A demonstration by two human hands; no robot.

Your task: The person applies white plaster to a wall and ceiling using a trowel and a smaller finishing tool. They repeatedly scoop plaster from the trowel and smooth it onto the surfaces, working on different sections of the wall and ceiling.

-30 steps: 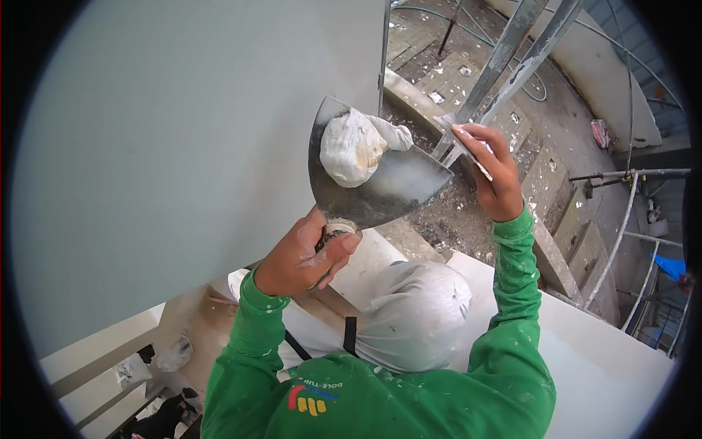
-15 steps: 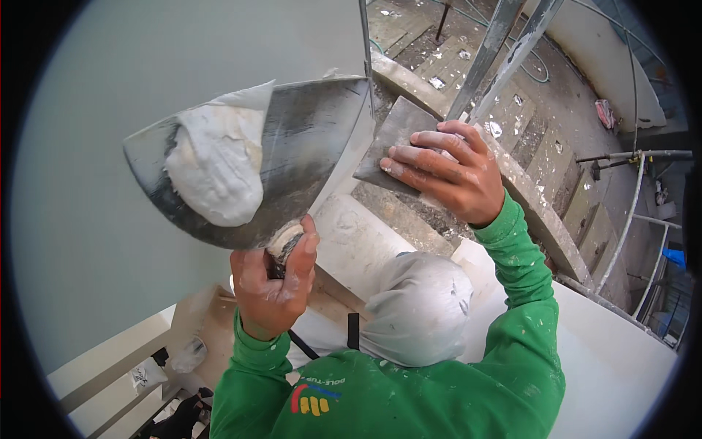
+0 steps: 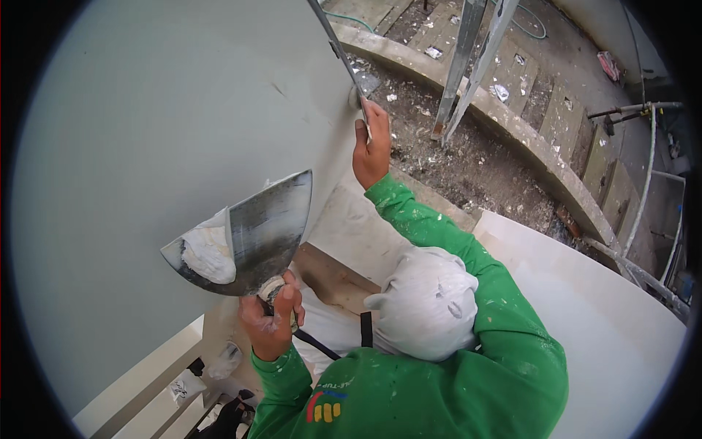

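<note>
Your left hand (image 3: 269,325) has its fingers curled around the handle of a wide putty knife (image 3: 270,227), which is held before the grey panel (image 3: 175,139); a lump of white putty (image 3: 210,252) sits toward the left side of its blade; your right hand (image 3: 374,146) pinches a thin flat tool (image 3: 366,123), seen nearly edge-on, at the panel's right edge; at lower left are a clear plastic bag (image 3: 224,361), contents too unclear to tell, and a white bag (image 3: 186,386).

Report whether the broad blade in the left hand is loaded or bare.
Partly loaded: a white lump sits toward the left end of the broad blade above the left hand; grey metal shows beside it.
</note>
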